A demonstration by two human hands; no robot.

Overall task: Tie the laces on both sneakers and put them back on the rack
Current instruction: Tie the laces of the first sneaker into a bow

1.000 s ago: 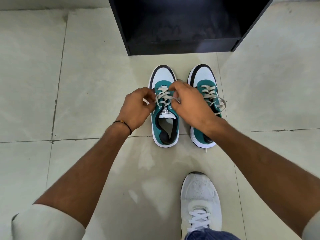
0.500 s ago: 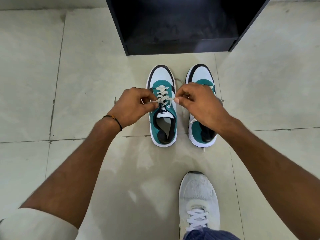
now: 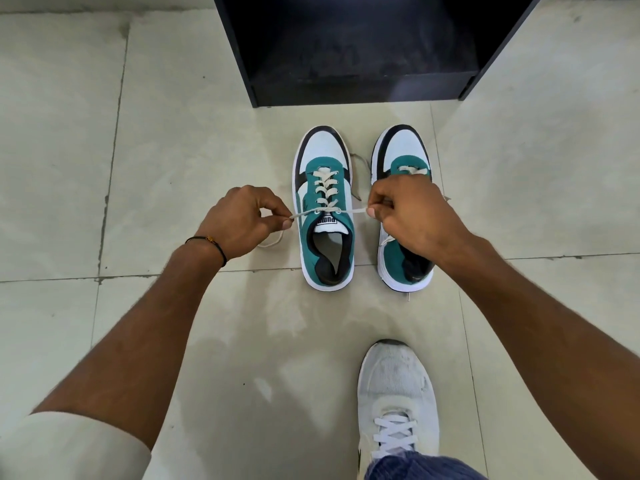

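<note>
Two teal, white and black sneakers stand side by side on the tiled floor, toes toward the black rack (image 3: 360, 88). On the left sneaker (image 3: 325, 188) the cream laces (image 3: 323, 183) are pulled out sideways. My left hand (image 3: 242, 223) pinches the left lace end left of the shoe. My right hand (image 3: 412, 216) pinches the right lace end and covers much of the right sneaker (image 3: 403, 147). The lace runs taut between both hands across the top eyelets.
The rack is an open dark box on the floor just beyond the sneakers. My own white shoe (image 3: 396, 396) stands on the floor at the lower right, below a blue trouser hem. A loose lace tail (image 3: 272, 242) trails under my left hand.
Both hands have moved apart sideways, drawing the left sneaker's lace ends out and taut. The view has shifted slightly closer to the shoes.
</note>
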